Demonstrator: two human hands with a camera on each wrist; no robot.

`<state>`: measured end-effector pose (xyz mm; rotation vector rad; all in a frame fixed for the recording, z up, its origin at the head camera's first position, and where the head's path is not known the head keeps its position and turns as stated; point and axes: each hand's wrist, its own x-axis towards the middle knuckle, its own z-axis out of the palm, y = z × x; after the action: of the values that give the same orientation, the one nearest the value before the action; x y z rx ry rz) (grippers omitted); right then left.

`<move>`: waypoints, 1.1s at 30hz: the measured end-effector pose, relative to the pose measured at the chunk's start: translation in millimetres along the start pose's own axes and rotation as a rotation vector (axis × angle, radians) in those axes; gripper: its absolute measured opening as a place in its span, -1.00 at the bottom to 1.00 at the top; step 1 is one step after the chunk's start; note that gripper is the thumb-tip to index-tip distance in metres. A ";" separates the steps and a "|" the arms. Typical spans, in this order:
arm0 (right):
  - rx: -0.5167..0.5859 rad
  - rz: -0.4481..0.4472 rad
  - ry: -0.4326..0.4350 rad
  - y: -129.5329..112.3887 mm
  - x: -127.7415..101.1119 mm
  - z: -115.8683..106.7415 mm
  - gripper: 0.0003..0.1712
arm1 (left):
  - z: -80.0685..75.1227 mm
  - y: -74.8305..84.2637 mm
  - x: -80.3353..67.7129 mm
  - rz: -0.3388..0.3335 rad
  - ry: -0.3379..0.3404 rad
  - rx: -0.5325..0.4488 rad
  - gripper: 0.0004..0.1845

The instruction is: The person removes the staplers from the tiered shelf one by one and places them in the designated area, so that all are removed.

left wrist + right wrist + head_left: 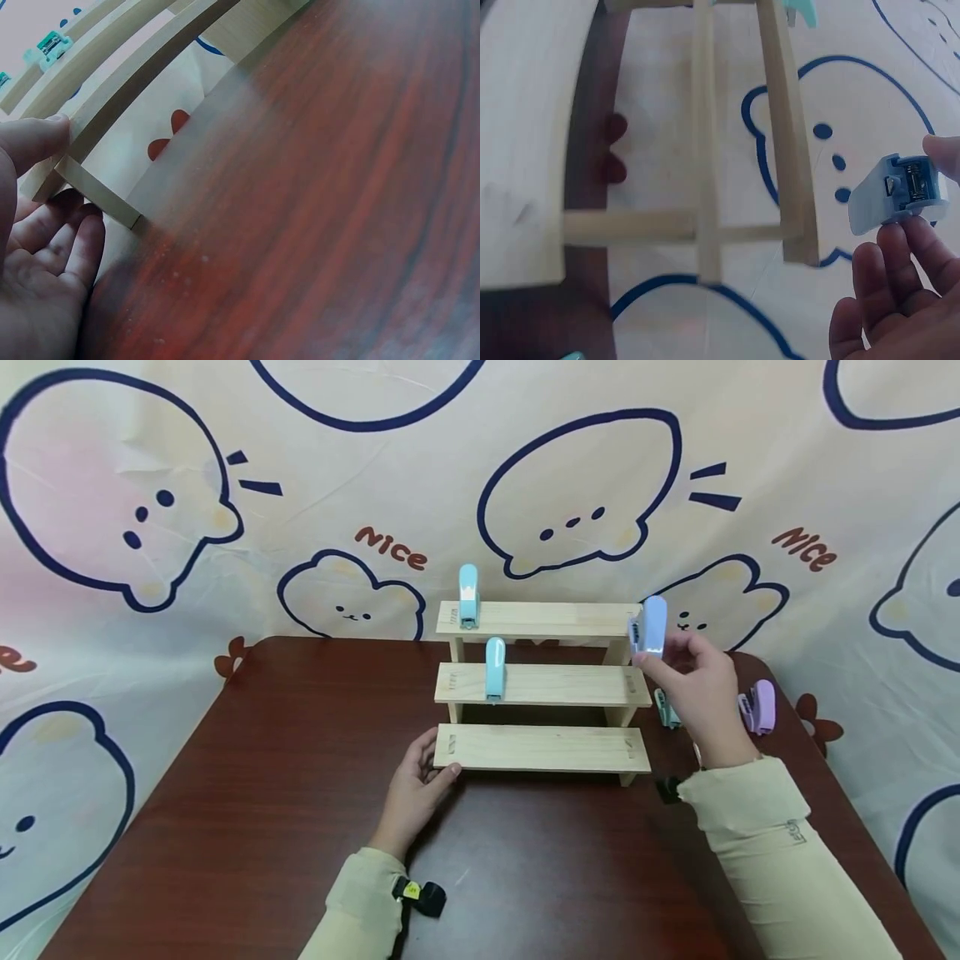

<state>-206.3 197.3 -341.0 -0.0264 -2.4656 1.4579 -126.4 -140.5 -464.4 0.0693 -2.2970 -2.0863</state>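
A three-step wooden shelf point(540, 747) stands on a dark red table. One light blue stapler point(468, 596) stands on the top step at the left, another point(495, 669) on the middle step. My right hand point(693, 685) pinches a pale blue stapler point(651, 625) at the right end of the top step; the right wrist view shows this stapler point(896, 193) between thumb and fingers beside the shelf point(780, 135). My left hand point(420, 785) rests against the left end of the bottom step, thumb on its edge point(71, 131).
A teal stapler point(666, 710) and a lilac stapler point(759, 707) lie on the table point(262, 793) right of the shelf. A cartoon-print cloth point(375, 485) hangs behind. Bare tabletop lies in front and to the left.
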 end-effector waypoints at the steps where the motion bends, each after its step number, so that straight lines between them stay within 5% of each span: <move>1: -0.011 0.006 0.008 3.3 -2.0 -2.7 -0.42 | -0.1 -3.4 1.6 -0.004 0.002 -0.002 -0.30; 7: -0.025 0.055 0.045 21.8 -10.5 -12.6 -0.42 | -0.7 -25.5 10.2 -0.004 0.013 -0.005 -0.30; 19: 0.015 0.203 0.058 65.5 -9.1 -2.2 -0.36 | 0.3 -28.3 10.5 0.037 0.024 -0.010 -0.32; 26: 0.042 0.243 0.044 84.4 -4.2 13.2 -0.40 | -0.7 -14.5 5.9 0.009 0.008 -0.019 -0.30; 33: 0.194 0.353 0.026 92.2 2.3 16.9 -0.44 | -0.1 1.3 -0.4 0.012 -0.002 0.001 -0.31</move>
<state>-224.1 228.5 -427.6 -0.4590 -2.3731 1.8172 -126.0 -140.4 -463.1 0.0538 -2.2935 -2.0811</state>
